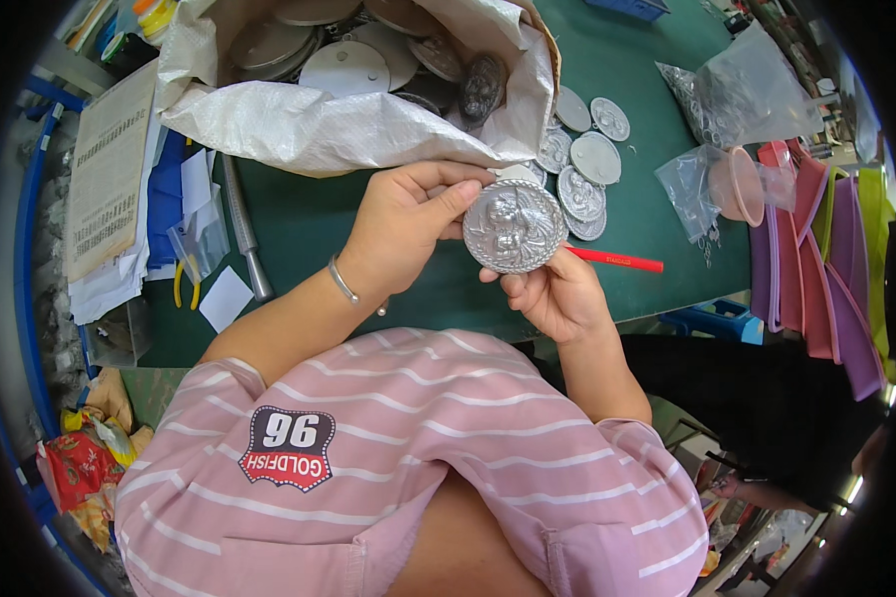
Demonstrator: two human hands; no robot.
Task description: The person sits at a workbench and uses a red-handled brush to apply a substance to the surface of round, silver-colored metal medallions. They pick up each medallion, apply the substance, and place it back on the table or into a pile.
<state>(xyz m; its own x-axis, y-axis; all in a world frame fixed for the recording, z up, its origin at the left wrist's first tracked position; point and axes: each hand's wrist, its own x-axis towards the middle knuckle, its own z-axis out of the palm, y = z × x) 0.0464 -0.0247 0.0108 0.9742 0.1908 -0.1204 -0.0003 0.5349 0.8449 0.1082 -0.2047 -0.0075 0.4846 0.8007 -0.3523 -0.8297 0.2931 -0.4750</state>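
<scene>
A round silver-coloured metal medallion with raised figures and a rope-like rim is held up between my two hands. My left hand pinches its left edge, thumb in front. My right hand grips its lower right edge with closed fingers. A red pen or pencil sticks out to the right from behind my right hand; whether my fingers hold it is hidden. Just beyond, several similar medallions lie overlapping on the green tabletop. A white woven sack stands open beyond my left hand, with more metal discs inside.
A tapered metal rod, papers and yellow-handled pliers lie on the left. To the right are clear plastic bags, a pink cup and coloured straps. Another person's dark-clothed body is at lower right.
</scene>
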